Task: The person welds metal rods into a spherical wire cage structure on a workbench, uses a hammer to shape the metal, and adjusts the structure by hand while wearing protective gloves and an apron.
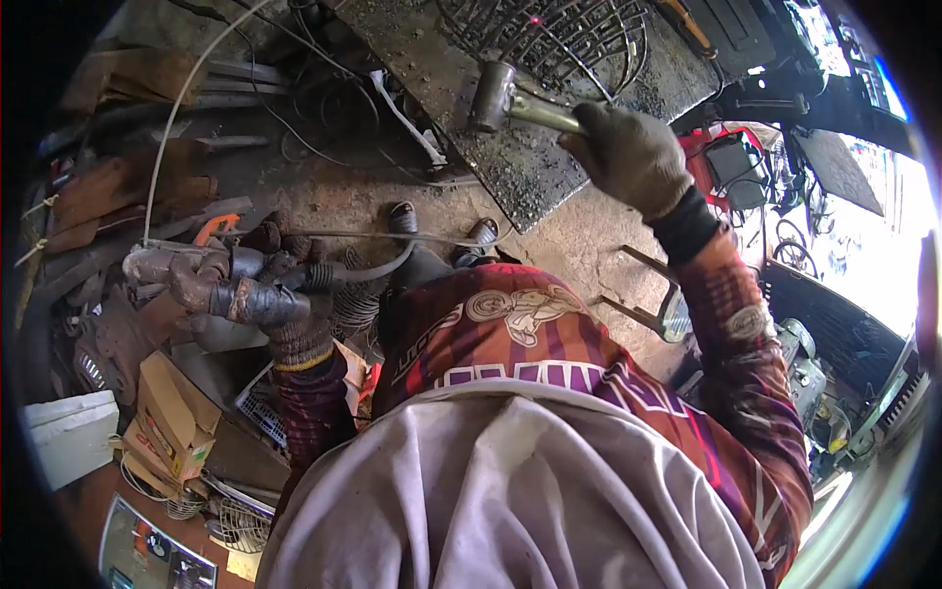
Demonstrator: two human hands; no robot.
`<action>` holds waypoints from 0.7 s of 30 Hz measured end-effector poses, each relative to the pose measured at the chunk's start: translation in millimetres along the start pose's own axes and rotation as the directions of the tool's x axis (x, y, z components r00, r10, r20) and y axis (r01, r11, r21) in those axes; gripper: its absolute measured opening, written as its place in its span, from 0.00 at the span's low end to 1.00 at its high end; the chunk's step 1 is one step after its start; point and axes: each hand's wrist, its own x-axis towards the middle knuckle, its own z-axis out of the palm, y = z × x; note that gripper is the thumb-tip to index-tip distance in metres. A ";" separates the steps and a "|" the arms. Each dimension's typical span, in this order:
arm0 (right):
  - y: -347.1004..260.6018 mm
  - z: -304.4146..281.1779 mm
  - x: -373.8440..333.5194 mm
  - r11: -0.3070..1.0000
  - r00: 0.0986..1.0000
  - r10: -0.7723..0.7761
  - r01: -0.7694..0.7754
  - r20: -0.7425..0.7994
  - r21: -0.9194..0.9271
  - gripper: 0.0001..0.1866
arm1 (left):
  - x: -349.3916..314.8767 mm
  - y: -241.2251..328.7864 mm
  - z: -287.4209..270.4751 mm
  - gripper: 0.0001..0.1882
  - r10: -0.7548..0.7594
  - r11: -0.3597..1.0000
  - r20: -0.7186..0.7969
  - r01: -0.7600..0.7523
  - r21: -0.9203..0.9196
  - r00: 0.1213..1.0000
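My right hand (636,162), in a grey work glove, is closed round the handle of a hammer (494,95). The hammer has a thick cylindrical metal head, which points left over the corner of a dark metal table (471,157). On that table lies a grate of curved metal bars (559,44), with a small red glowing spot on it. My left hand (299,342), in a knitted glove with a yellow cuff edge, is low on the left beside a rusty, tape-wrapped pipe fitting (201,280). The pipe hides its fingers.
Dark crumbs and scraps cover the tabletop. A grey hose (378,267) runs from the pipe fitting toward my feet. Planks and scrap metal crowd the left, with an open cardboard box (177,417) below. A metal-legged stand (667,304) and a red crate (721,147) are on the right.
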 end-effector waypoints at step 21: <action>-10.3 12.0 3.3 1.000 1.000 -0.003 0.002 0.017 0.027 0.14 | -1.9 -8.5 -13.7 0.42 0.085 0.982 0.035 -0.090 0.169 0.996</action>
